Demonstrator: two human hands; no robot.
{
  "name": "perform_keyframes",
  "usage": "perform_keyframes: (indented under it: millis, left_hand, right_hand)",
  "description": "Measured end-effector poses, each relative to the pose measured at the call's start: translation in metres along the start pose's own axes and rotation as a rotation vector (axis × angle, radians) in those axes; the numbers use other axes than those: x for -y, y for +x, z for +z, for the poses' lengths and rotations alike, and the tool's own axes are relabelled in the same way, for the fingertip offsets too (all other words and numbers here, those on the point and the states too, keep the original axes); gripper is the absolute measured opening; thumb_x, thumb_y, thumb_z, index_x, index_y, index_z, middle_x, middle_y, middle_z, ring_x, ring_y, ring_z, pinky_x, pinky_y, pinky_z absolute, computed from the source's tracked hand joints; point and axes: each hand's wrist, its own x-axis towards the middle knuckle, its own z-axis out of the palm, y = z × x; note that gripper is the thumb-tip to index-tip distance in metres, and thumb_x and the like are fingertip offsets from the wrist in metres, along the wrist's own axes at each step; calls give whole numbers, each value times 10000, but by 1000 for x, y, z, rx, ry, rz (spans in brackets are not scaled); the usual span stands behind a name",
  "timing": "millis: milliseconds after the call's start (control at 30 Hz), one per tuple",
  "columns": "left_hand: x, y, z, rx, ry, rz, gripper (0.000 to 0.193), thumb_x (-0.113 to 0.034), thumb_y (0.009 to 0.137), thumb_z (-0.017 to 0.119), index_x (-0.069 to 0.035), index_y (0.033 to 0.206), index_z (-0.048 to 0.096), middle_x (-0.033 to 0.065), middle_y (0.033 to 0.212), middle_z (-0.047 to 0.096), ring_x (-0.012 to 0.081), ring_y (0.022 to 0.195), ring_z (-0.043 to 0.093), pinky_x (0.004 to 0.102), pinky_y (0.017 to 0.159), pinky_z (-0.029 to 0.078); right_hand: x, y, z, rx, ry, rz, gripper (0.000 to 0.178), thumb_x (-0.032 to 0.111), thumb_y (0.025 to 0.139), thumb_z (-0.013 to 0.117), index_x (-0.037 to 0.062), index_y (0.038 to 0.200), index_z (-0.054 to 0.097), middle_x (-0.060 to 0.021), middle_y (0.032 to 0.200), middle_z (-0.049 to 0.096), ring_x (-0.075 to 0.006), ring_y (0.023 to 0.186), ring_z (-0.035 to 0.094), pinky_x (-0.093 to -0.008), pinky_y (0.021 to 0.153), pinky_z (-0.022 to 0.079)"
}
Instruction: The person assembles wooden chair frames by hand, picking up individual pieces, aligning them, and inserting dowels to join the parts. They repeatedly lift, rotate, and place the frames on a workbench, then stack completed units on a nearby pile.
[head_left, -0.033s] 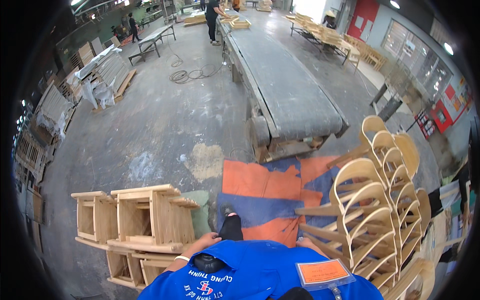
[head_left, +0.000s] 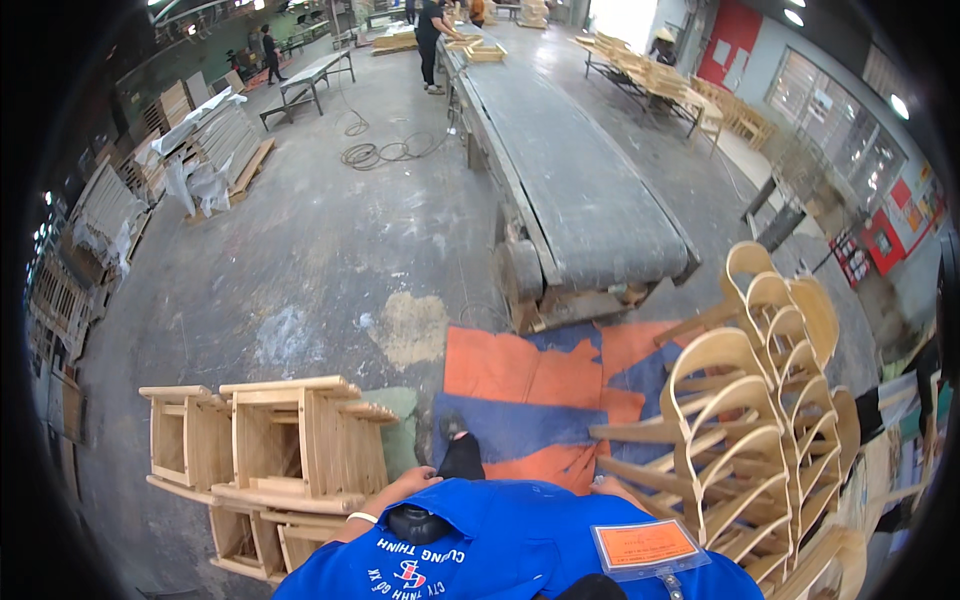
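My left hand (head_left: 417,477) hangs low beside my dark trouser leg, with a pale band on its wrist. Nearest to it on the left are stacked light-wood frames with slatted sides (head_left: 345,445); I see no grip on them. My right hand (head_left: 606,484) shows only in part past the blue shirt (head_left: 500,520), close to the legs of stacked wooden chairs with curved backs (head_left: 735,440). Whether it touches those legs I cannot make out. The fingers of both hands are small and partly hidden, and nothing shows in either.
Orange and blue mats (head_left: 520,415) cover the floor ahead of my feet. A long grey conveyor belt (head_left: 590,190) runs away beyond them, with a person (head_left: 430,45) beside its far end. A coiled cable (head_left: 375,155) lies on the floor, and wrapped stacks (head_left: 210,150) stand at the left.
The view has tilted slightly, so the conveyor, mats and chairs sit a little lower. My hands keep nearly the same place.
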Motion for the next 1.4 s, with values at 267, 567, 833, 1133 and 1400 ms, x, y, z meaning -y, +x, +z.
perform_keyframes:
  millis: [267, 567, 833, 1133, 1400]
  left_hand:
    - [-141, 83, -188, -63, 65, 180, 617, -488, 808, 627, -57, 1243, 550, 212, 1158, 603, 345, 1049, 593, 396, 891, 473]
    - [-241, 157, -351, -216, 18, 269, 566, -438, 847, 617, -85, 1280, 521, 165, 1142, 619, 310, 1062, 585, 387, 892, 465]
    - [-239, 292, -477, -225, -61, 256, 552, -420, 857, 608, -66, 1272, 524, 169, 1175, 604, 296, 1093, 570, 378, 906, 455]
    - [-70, 308, -572, -403, -51, -501, 553, -472, 788, 612, 24, 1029, 652, 257, 1049, 629, 394, 1013, 599, 439, 862, 475]
    - [-66, 370, -639, -330, -349, -586, 527, -458, 792, 615, 13, 1023, 659, 242, 1049, 636, 384, 1008, 605, 434, 856, 480]
  right_hand:
    - [169, 154, -51, -3, -305, -554, 177, 228, 808, 620, 51, 811, 618, -79, 606, 563, -198, 516, 567, -368, 451, 446]
    - [381, 255, -74, 75, -148, -372, 148, 235, 822, 630, 90, 791, 627, -41, 619, 580, -151, 516, 549, -306, 460, 436]
    - [553, 387, -94, 275, -337, -433, 217, 267, 775, 683, 62, 842, 662, -91, 726, 651, -186, 639, 607, -345, 587, 490]
    - [821, 512, -118, 362, -581, -582, 388, 387, 770, 656, 17, 888, 651, -175, 807, 660, -288, 762, 647, -396, 665, 498]
    - [1009, 594, -77, 427, -601, -618, 440, 404, 780, 629, 37, 1023, 643, -198, 920, 662, -352, 820, 635, -419, 739, 492]
